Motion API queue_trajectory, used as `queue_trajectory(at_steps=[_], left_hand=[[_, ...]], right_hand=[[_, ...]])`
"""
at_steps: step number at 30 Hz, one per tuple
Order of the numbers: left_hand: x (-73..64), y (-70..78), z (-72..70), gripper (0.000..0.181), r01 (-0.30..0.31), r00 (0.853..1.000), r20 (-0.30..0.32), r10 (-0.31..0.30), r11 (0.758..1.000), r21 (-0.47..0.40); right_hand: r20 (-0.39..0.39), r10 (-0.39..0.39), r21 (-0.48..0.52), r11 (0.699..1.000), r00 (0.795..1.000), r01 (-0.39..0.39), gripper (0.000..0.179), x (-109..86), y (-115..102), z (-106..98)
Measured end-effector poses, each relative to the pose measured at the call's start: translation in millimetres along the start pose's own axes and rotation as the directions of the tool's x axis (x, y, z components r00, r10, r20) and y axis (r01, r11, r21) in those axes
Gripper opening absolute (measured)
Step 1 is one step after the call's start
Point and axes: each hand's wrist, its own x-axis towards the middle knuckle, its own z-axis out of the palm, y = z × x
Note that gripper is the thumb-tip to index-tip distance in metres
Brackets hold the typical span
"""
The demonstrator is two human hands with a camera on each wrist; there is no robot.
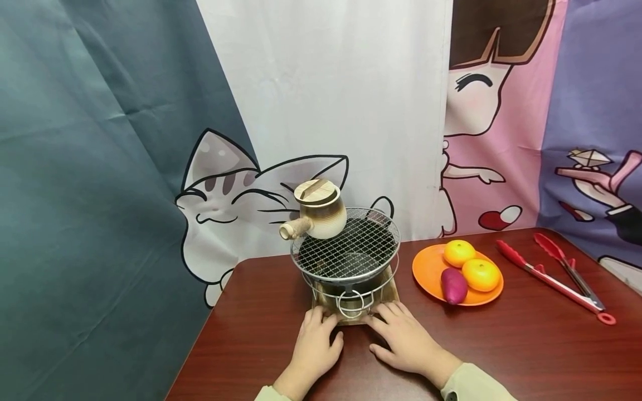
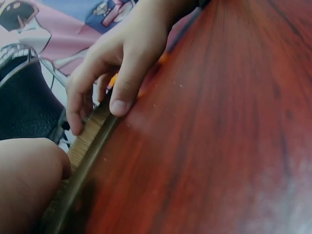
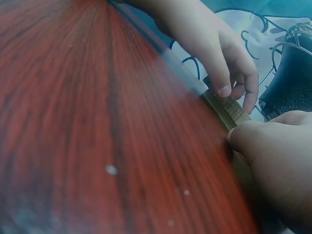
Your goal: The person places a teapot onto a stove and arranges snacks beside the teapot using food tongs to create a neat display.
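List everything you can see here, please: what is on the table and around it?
Table: one, dark red-brown wood.
Stove: one, black with wire frame, table centre, on a wooden board.
Mesh grill: one, silver, atop the stove.
Pot: one, beige, wooden lid, on the grill's left rear.
Plate: one, orange, right of the stove.
Oranges: two, on the plate.
Sweet potato: one, purple, on the plate.
Tongs: one, red, far right.
Curtains: cartoon prints, behind.
Left hand, right hand: touching the board's front edge.
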Motion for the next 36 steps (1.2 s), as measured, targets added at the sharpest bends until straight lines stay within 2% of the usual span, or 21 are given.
queue_trajectory(at_steps=[4, 11, 17, 20, 22, 24, 27, 29, 32, 36], left_hand=[[-2.3, -1.5, 4.1, 0.029, -0.004, 1.0, -0.016, 0.004, 1.0, 0.013], [-4.0, -6.1, 6.0, 0.038, -0.048, 0.998, -0.037, 0.05, 0.998, 0.03], [-4.3, -7.1, 6.1, 0.038, -0.055, 0.998, -0.023, 0.056, 0.998, 0.035], [-4.6, -6.2, 5.6, 0.037, -0.051, 0.999, -0.018, 0.051, 0.998, 0.032], [-4.7, -5.7, 5.3, 0.037, -0.047, 0.999, -0.016, 0.047, 0.999, 0.028], [-5.0, -5.3, 5.2, 0.037, -0.043, 0.999, -0.013, 0.043, 0.999, 0.024], [-5.4, -4.7, 5.4, 0.037, -0.037, 0.999, -0.001, 0.037, 0.999, 0.022], [-5.7, -4.6, 5.6, 0.037, -0.03, 1.0, 0.01, 0.03, 0.999, 0.022], [-5.8, -4.4, 5.5, 0.037, -0.017, 1.0, 0.021, 0.017, 1.0, 0.023], [-5.3, -5.0, 5.4, 0.038, -0.004, 0.999, 0.032, 0.003, 1.0, 0.027]], right_hand=[[-0.013, -0.012, -0.011, 1.0, 1.0, 0.011, 0.052, -0.4, 1, 1], [-0.022, -0.029, 0.016, 0.999, 0.999, 0.029, 0.049, 0.5, 2, -1], [-0.129, -0.077, 0.083, 0.993, 0.989, 0.088, 0.033, -2.3, 13, -8], [-0.229, -0.137, 0.072, 0.985, 0.964, 0.157, 0.021, -6.7, 26, -12], [-0.303, -0.172, 0.046, 0.98, 0.937, 0.195, 0.018, -10.1, 37, -16], [-0.38, -0.201, 0.009, 0.975, 0.903, 0.221, 0.022, -14.4, 49, -20], [-0.463, -0.214, -0.058, 0.976, 0.86, 0.212, 0.029, -23.0, 67, -30], [-0.5, -0.209, -0.099, 0.978, 0.841, 0.184, 0.03, -29.9, 79, -38], [-0.533, -0.182, -0.149, 0.982, 0.827, 0.119, 0.033, -40.9, 95, -49], [-0.555, -0.127, -0.188, 0.982, 0.822, 0.025, 0.039, -56.5, 111, -63]])
